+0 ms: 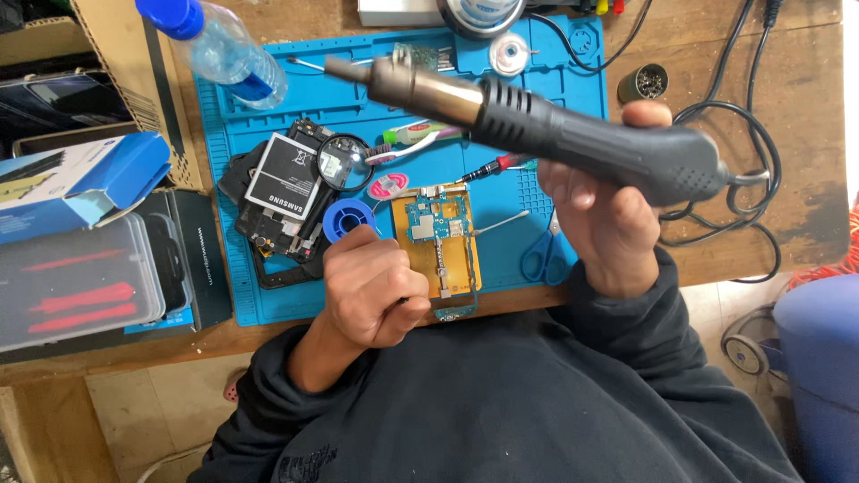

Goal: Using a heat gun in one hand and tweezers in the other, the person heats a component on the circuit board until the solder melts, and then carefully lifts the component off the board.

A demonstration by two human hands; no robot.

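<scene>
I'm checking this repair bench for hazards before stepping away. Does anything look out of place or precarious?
Yes. The circuit board on its yellow pad overhangs the blue mat's near edge. A clear bottle lies tilted over the mat's far corner, beside the electronics. The right hand holds the hot-air gun above the mat.

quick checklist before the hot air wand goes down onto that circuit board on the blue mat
1. Grip on the dark grey hot air wand: right hand wraps its handle, ok.
2. Nozzle aim: the metal tip points left, raised over the blue silicone work mat, not at the board, not ok.
3. Small blue-green circuit board seated on the yellow rectangular pad: ok.
4. Left hand rests closed at the pad's near left corner, close to the work, not ok.
5. Clear plastic bottle with blue cap lies on the mat's far left corner, away from the board, ok.
6. Wand switched on: cannot tell.
</scene>
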